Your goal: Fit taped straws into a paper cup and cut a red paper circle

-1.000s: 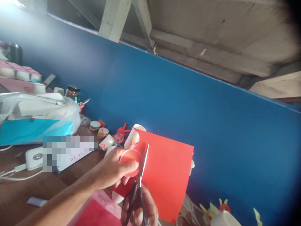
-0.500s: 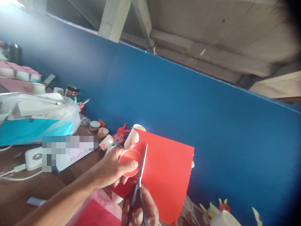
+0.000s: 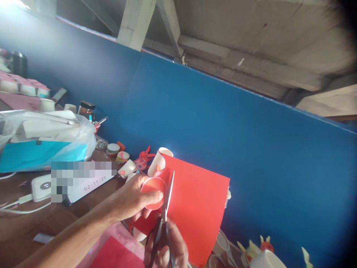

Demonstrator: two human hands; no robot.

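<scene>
My left hand [image 3: 139, 197] grips a large sheet of red paper [image 3: 198, 201]. Its thumb presses on a circle with a pale outline [image 3: 153, 182] at the sheet's left side; I cannot tell whether that is drawn or a separate disc. In my right hand [image 3: 170, 245] is a pair of scissors [image 3: 163, 223] with dark handles, fingers wrapped round them. The blades point up and lie at the circle's right edge, over the red paper. How far apart the blades are is hard to make out. Behind the sheet's upper left corner stands a white paper cup [image 3: 160, 163].
On the left lie a plastic bag [image 3: 58, 126], a phone [image 3: 89, 186] showing a timer and a white power bank [image 3: 40, 188] with cable. Small jars [image 3: 113, 149] stand behind. Red and pink sheets [image 3: 117, 249] lie below; cup crafts [image 3: 266, 257] sit lower right. A blue panel [image 3: 223, 137] rises behind.
The red sheet's right edge has dipped slightly. Both hands and the scissors stay almost where they were.
</scene>
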